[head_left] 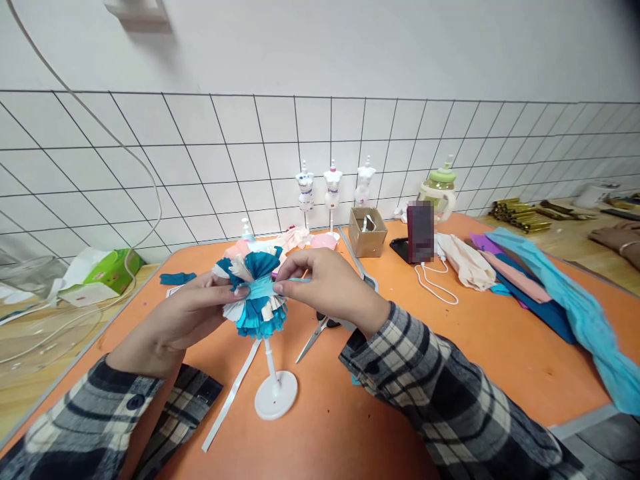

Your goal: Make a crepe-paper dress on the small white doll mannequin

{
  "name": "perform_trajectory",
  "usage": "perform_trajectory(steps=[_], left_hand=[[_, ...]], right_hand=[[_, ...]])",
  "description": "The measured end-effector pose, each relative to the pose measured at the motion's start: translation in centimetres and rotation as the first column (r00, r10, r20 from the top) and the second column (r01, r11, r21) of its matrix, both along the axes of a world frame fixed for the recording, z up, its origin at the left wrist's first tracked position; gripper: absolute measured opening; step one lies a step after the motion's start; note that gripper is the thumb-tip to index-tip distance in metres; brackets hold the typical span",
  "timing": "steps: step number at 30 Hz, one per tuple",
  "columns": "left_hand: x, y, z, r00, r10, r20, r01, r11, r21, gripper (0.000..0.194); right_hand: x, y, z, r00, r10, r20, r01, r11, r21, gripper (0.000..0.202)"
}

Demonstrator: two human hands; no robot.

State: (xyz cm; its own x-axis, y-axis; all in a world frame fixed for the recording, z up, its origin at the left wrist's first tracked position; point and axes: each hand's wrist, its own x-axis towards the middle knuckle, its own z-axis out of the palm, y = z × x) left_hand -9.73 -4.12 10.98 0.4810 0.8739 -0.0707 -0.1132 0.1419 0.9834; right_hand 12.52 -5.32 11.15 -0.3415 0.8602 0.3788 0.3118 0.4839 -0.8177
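Note:
A small dress of blue and cream ruffled crepe paper (pixel 263 323) sits on a mannequin with a round white stand (pixel 276 395). My left hand (pixel 197 303) grips the dress at its left side, thumb pressed on the front of the waist. My right hand (pixel 320 280) pinches a light blue strip (pixel 295 281) at the right side of the waist, where a light blue band (pixel 261 287) crosses the front. Below my right hand lie open scissors (pixel 313 341) on the orange table (pixel 360 427). A narrow white strip (pixel 233 397) lies left of the stand.
Three white mannequins (pixel 333 183) stand by the tiled wall. A cardboard box (pixel 368 233), a phone (pixel 421 232) with a white cable and a green-lidded bottle (pixel 440 190) are behind right. Crepe paper sheets (pixel 565 287) cover the right side. A tissue pack (pixel 107 273) is left.

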Motion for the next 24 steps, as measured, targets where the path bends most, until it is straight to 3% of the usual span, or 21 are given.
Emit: perform_trajectory(steps=[4,10,15,19,24], left_hand=[[0.4,-0.2,-0.5,0.995,-0.041,0.088,0.042,0.999,-0.009,0.018],[1.6,-0.3,-1.3,1.0,-0.003,0.027,0.002,0.999,0.042,0.046],[1.9,-0.6,-1.1,0.998,0.058,0.002,-0.058,0.998,0.032,0.032],[1.6,-0.5,-1.3,0.998,0.048,0.041,-0.049,0.999,0.023,0.032],[1.7,-0.2,-1.5,0.988,0.13,0.08,-0.131,0.991,0.01,0.03]], right_hand=[[-0.2,0.0,0.0,0.999,-0.053,-0.015,0.053,0.999,0.006,0.006],[-0.2,0.4,-0.2,0.995,-0.095,0.007,0.095,0.995,0.027,0.008],[-0.1,0.7,-0.3,0.998,-0.059,0.0,0.059,0.998,-0.031,0.006],[-0.1,0.5,0.1,1.0,-0.014,-0.016,0.013,0.998,-0.064,0.007],[-0.1,0.2,0.5,0.999,-0.02,-0.033,0.014,0.986,-0.164,0.014]])
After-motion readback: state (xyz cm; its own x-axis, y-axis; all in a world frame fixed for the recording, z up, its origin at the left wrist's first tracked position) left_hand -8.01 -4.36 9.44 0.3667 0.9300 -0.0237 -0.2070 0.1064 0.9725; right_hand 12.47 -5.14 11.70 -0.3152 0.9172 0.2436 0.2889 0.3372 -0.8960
